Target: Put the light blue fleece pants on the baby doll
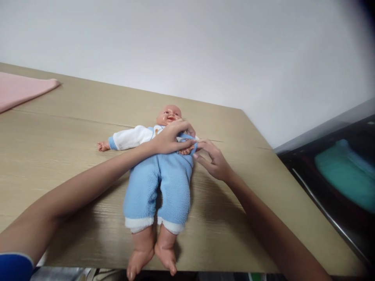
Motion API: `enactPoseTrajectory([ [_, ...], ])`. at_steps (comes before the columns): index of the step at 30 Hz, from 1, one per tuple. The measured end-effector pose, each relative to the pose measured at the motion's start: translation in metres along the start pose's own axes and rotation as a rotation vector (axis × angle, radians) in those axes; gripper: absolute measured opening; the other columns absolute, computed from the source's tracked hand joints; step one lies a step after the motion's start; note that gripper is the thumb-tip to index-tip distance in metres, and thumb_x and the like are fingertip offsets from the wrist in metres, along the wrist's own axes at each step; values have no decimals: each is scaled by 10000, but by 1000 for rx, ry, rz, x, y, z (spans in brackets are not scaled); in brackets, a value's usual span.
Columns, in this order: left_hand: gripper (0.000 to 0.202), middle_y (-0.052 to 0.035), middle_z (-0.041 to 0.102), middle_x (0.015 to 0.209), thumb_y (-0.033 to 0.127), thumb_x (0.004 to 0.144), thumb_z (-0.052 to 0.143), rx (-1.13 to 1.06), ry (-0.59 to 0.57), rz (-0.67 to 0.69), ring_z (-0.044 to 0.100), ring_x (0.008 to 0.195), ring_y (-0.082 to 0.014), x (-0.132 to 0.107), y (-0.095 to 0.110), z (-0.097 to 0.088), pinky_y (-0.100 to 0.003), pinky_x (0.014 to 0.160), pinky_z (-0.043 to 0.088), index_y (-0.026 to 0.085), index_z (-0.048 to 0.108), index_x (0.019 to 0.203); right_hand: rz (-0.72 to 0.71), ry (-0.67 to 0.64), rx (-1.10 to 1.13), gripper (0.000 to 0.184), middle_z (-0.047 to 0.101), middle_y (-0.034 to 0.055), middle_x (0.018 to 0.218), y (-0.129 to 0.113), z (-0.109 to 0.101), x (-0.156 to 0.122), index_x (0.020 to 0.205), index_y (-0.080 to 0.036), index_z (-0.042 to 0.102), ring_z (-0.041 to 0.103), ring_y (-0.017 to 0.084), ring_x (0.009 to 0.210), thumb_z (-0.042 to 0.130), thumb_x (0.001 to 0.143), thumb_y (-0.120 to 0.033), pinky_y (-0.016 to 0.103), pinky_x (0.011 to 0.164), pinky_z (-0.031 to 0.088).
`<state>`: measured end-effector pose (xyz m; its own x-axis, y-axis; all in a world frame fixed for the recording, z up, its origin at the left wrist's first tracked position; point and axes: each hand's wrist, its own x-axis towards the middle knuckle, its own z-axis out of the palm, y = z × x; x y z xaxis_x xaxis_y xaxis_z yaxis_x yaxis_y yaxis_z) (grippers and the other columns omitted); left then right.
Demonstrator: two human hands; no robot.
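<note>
A baby doll [159, 183] in a light blue fleece romper with white sleeves lies on its back on the wooden table [58, 148], feet hanging over the near edge. My left hand [171, 136] reaches across the doll's chest, fingers curled around the doll's arm and its blue sleeve cuff [187, 141]. My right hand [212, 158] is at the doll's side, fingertips pinching the same blue cuff. The doll's other arm [123, 139] lies stretched out to the left.
A folded pink cloth [20, 89] lies at the table's far left. A white wall rises behind the table. To the right stands a dark bin [331, 175] holding a teal cloth [348, 175].
</note>
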<state>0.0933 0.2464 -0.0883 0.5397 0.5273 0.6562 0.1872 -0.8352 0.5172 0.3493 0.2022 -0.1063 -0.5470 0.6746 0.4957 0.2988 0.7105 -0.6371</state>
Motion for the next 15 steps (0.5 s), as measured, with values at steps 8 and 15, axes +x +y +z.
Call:
enactPoseTrajectory([
  [8,255,-90,733,970,455,1067,599,99,-117,-114,652,932,-269,3,-12,7,-412,877,490,215,608,982,464,275,746,316,760,22,1094,7,31,-12,1037,-304,770,715,254,1118,858,964,-598,408,1123,568],
  [15,151,-61,709,908,364,1022,568,108,-128,-171,662,840,-241,1,-11,7,-384,802,477,228,568,957,586,439,745,365,753,10,1023,3,44,-11,972,-286,715,737,248,1043,923,882,-573,411,1051,621],
])
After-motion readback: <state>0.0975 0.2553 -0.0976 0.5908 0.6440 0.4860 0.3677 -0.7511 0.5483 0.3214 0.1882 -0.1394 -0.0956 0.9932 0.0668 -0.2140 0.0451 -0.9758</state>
